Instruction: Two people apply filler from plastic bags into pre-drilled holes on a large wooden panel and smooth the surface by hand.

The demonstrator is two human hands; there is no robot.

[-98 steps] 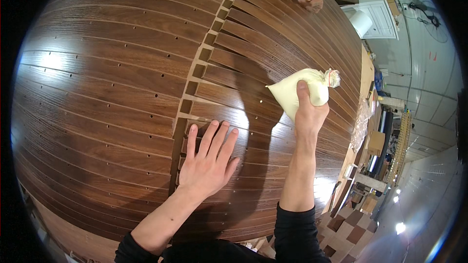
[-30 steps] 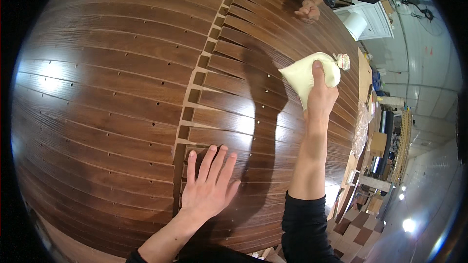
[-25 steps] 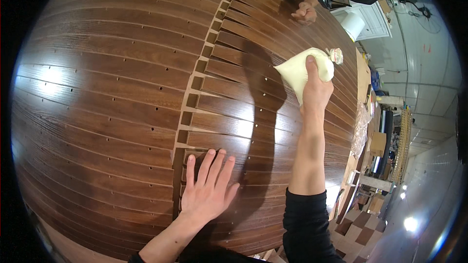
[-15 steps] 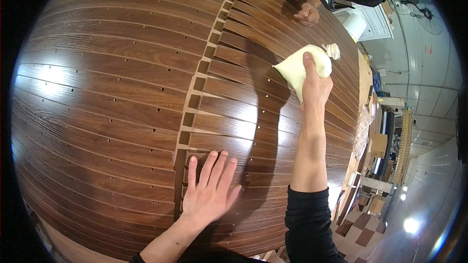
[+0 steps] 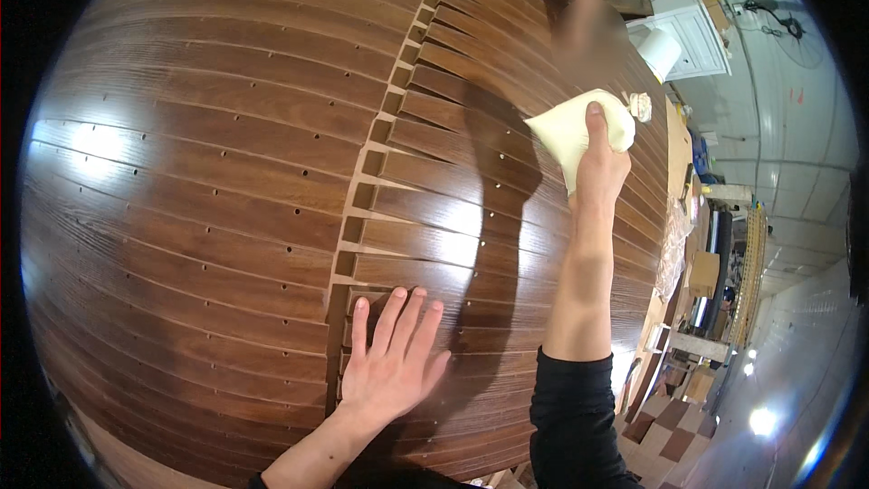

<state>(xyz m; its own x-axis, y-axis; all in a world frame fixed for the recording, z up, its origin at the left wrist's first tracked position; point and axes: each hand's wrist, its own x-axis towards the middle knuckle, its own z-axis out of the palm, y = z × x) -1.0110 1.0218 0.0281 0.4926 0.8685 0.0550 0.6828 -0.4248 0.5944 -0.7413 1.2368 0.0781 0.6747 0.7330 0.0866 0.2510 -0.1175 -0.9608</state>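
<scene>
Seeing brown boards (image 5: 226, 113) in rows | gripping cream bag (image 5: 563, 132) above in right hand (image 5: 603, 168), thumb on top, can't tell other fingers, prob to aim tip | resting left hand (image 5: 389, 367) on boards, fingers a bit spread, guessing for balance | pale dots (image 5: 499, 186) near tip

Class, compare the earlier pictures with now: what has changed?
The right hand has carried the cream bag farther from the person; more cream dots show on the boards. The right hand keeps its grip; the left hand stays open over the boards.
</scene>
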